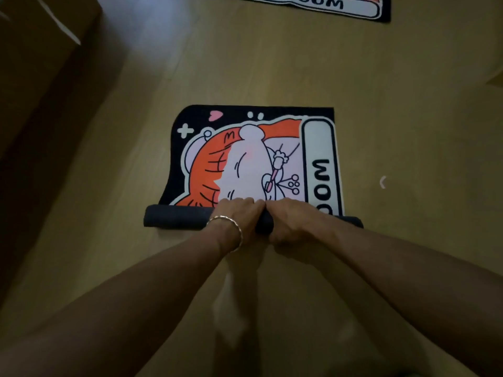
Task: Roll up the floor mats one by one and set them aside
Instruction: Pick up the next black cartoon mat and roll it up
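A black floor mat (253, 159) with an orange and white cartoon print lies on the wooden floor in the middle of the view. Its near end is wound into a dark roll (174, 217) that runs left to right. My left hand (236, 216), with a thin bracelet on the wrist, grips the roll at its middle. My right hand (288, 221) grips the roll right beside it, the two hands touching. The far part of the mat lies flat. A second mat (326, 4) of the same kind lies flat at the top edge.
A large brown cardboard box (40, 63) stands at the left. A small pale scrap (383, 182) lies on the floor (408, 104) right of the mat. Another cardboard corner (496, 77) shows at the right edge.
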